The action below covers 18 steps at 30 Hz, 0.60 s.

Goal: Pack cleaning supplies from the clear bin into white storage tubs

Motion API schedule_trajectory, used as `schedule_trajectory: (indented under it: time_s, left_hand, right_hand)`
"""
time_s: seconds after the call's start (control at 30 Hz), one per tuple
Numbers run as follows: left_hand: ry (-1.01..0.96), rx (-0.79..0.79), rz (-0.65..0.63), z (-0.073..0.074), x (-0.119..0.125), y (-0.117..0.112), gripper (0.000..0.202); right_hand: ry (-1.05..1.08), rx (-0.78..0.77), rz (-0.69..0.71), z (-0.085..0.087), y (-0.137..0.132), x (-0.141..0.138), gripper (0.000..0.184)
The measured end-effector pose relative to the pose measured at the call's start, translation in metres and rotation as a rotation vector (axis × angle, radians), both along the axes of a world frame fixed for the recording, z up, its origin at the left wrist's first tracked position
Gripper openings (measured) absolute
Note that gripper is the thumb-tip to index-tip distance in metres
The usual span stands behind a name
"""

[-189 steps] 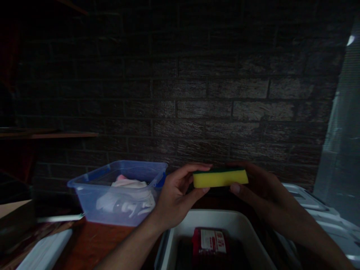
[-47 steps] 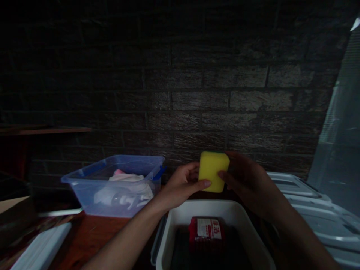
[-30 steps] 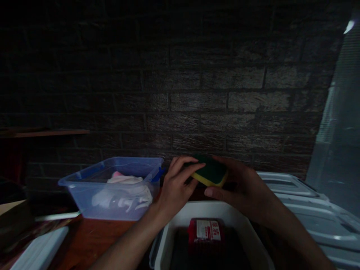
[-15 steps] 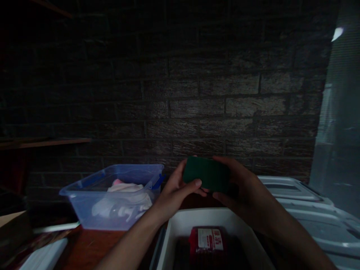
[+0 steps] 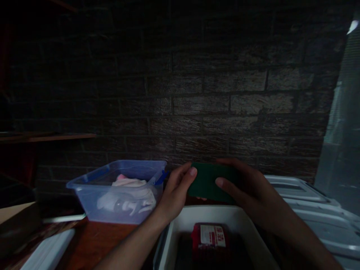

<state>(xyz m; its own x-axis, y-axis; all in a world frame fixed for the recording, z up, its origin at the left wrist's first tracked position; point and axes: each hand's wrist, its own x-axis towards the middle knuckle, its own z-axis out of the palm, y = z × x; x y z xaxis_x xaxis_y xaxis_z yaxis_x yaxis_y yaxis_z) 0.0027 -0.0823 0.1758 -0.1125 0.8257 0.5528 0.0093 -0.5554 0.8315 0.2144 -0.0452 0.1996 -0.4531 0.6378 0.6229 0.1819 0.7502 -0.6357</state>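
Between my two hands is a dark green rectangular block (image 5: 208,181), flat-faced and box-like; the dim light hides what kind of thing it is. My left hand (image 5: 177,189) grips its left end, thumb on the near face. At the right end my right hand (image 5: 247,185) holds it too, thumb across the front and fingers over the top. Just below the hands stands a white bin (image 5: 206,212). Inside it lies a dark red package (image 5: 210,251) with a white and red label.
On the left, a clear blue-tinted plastic box (image 5: 84,202) holds pale cloth (image 5: 129,183) and a pump bottle (image 5: 129,206). Pale plastic lids (image 5: 317,221) lie at right. A cardboard box (image 5: 18,221) and a white flat item (image 5: 49,253) sit at far left. Behind rises a brick wall (image 5: 197,105).
Both thumbs have shifted up onto the near face of the green block, which shows more squarely now. The whole view has moved slightly, so the surroundings appear further right.
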Motion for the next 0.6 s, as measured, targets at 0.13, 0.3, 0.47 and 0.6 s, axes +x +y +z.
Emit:
schedule_trajectory:
  time_s: [0.13, 0.3, 0.47, 0.6]
  left_hand:
    - [0.091, 0.056, 0.019, -0.0040, -0.0006, -0.0016, 0.035]
    - [0.192, 0.066, -0.009, -0.0009, 0.0004, -0.0041, 0.036]
    - [0.167, 0.069, 0.040, -0.0001, 0.0015, -0.0043, 0.036]
    - [0.112, -0.080, -0.049, -0.0009, 0.0056, -0.0033, 0.047]
  right_hand:
    - [0.042, 0.093, -0.127, 0.0019, 0.0013, 0.0000, 0.034]
    - [0.038, 0.120, -0.140, 0.0027, 0.0022, -0.0011, 0.029]
    - [0.033, 0.136, -0.135, 0.0031, 0.0004, -0.0003, 0.024]
    - [0.025, 0.159, -0.150, 0.0030, 0.0007, -0.0001, 0.023]
